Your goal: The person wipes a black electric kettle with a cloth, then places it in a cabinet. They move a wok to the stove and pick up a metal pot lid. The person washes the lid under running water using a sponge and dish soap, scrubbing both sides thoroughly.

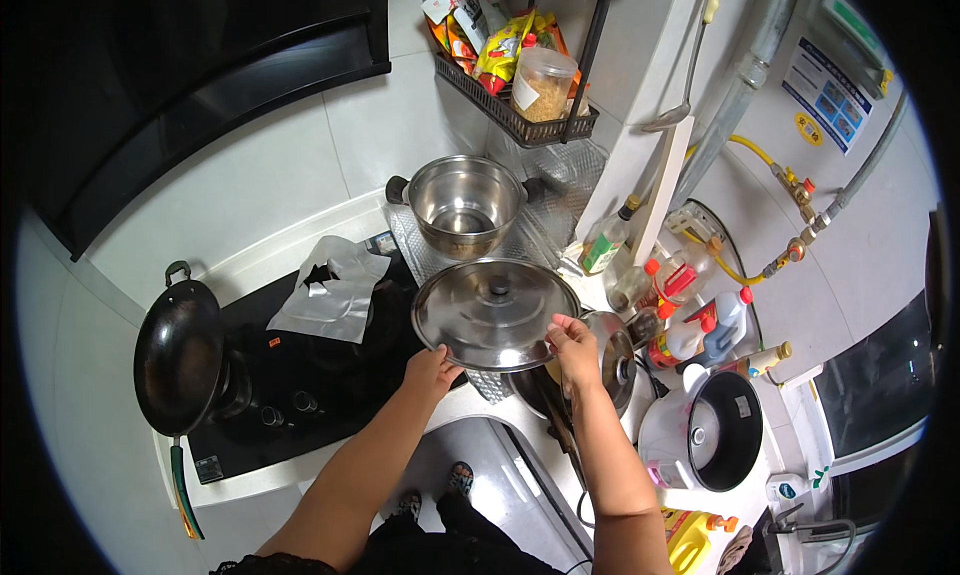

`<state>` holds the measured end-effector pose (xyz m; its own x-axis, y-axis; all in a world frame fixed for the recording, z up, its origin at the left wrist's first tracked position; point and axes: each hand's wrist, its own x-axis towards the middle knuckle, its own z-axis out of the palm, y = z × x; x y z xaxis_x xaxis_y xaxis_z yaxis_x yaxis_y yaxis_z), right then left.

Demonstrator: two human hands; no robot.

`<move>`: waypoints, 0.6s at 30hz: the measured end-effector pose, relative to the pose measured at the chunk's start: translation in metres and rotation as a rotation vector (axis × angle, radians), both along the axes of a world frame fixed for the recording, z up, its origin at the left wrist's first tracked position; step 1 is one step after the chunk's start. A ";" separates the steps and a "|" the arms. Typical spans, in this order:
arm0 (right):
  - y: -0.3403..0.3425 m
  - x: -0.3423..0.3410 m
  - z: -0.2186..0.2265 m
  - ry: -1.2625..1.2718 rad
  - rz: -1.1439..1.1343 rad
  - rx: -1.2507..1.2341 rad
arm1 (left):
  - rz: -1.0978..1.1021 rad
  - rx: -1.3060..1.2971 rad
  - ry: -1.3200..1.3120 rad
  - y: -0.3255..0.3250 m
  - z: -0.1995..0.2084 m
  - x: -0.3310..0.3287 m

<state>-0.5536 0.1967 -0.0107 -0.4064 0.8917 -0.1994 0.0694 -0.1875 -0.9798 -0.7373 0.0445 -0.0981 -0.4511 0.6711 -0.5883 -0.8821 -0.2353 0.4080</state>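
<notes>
Between my hands is a wide steel pot lid with a dark knob on top, held up over the counter's front part. My left hand grips its near left rim, and my right hand pinches the right rim with the thumb on top. Just beyond the lid stands a steel pot with two dark handles; its inside looks bare. Under and behind my right hand is another lidded pan, partly hidden by the hand and forearm.
To the left, a wok rests on the black gas hob, beside a foil sheet. Several bottles crowd the right corner near a white rice cooker body. A dark wire basket of packets hangs above.
</notes>
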 end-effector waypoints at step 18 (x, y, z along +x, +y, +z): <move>-0.160 0.011 0.116 -0.052 -0.092 0.730 | -0.159 0.284 0.752 -0.183 0.125 0.044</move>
<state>-0.5427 0.0365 0.1058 -0.3298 0.8348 0.4408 0.1345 0.5037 -0.8533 -0.6936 -0.1384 0.0269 -0.5440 0.8383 0.0354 -0.4278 -0.3135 0.8478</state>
